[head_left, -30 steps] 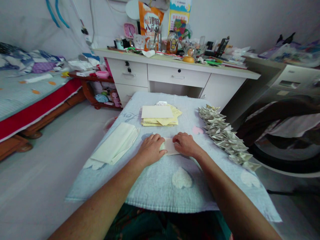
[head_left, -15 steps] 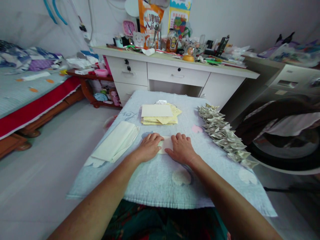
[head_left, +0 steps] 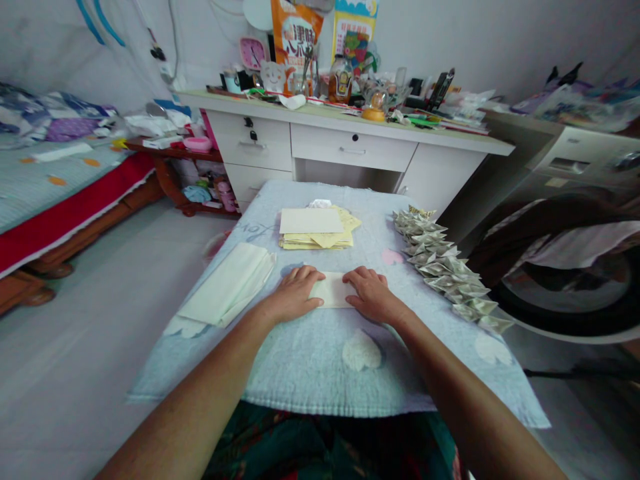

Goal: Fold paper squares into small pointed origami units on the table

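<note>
A small pale rectangle of paper (head_left: 332, 291) lies flat on the cloth-covered table, and both hands are at its ends. My left hand (head_left: 297, 293) grips the left end, its thumb at the near edge and its fingers at the far edge. At the opposite end, my right hand (head_left: 371, 293) holds the paper with thumb and curled fingers. The parts of the paper under the fingers are hidden. Beyond the hands is a stack of yellowish paper (head_left: 316, 240) with a pale sheet (head_left: 311, 221) on top. Left of my left hand lies a larger folded pale sheet (head_left: 227, 283).
A row of folded paper pieces (head_left: 440, 267) with pointed tips runs along the table's right side. The blue patterned cloth (head_left: 310, 373) covers the table. Behind stands a cluttered white desk (head_left: 350, 143); a washing machine (head_left: 575, 167) is at right, a bed (head_left: 75, 173) at left.
My right hand has slid a little to the right and its fingers have curled, so more of the paper shows between the hands. My left hand has stayed nearly in place.
</note>
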A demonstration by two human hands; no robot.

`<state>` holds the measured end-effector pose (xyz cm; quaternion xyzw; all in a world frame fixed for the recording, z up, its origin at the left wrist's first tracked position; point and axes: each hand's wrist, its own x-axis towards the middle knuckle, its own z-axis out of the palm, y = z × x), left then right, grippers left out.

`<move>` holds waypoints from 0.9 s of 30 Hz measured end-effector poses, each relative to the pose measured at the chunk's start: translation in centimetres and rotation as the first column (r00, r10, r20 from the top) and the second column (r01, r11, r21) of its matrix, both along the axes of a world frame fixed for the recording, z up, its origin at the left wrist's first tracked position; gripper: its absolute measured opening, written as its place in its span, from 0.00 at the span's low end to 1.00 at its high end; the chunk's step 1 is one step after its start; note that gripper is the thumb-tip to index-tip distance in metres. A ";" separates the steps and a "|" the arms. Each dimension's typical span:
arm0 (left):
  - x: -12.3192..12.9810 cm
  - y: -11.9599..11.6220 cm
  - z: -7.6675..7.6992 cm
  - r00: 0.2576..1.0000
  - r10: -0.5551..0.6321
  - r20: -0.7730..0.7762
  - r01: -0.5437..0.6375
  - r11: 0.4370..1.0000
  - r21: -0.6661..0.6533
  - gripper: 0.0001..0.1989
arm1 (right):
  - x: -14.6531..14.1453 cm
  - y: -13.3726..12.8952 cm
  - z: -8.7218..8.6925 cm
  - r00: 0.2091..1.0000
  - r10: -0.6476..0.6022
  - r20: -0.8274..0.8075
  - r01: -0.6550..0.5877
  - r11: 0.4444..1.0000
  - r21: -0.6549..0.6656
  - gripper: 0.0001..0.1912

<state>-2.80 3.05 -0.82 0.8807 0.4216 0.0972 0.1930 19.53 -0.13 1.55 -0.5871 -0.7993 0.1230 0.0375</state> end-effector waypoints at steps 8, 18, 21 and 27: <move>0.6 -0.4 0.2 0.998 0.044 -0.045 -0.043 0.999 0.022 0.23 | -0.9 -0.4 0.3 0.998 -0.035 0.052 0.034 0.999 0.018 0.09; 0.3 -0.4 0.4 0.999 0.012 -0.036 -0.012 1.000 -0.008 0.22 | -4.2 -1.9 -0.1 0.977 -0.163 0.140 0.145 0.981 0.132 0.30; -0.3 0.0 0.7 0.999 -0.033 -0.003 0.032 0.997 -0.072 0.25 | -3.9 -2.0 -0.2 0.979 -0.154 0.135 0.137 0.983 0.125 0.25; -1.0 0.4 1.1 0.994 -0.096 0.048 0.102 0.983 -0.151 0.30 | -3.9 -2.1 -0.2 0.979 -0.165 0.121 0.151 0.982 0.116 0.21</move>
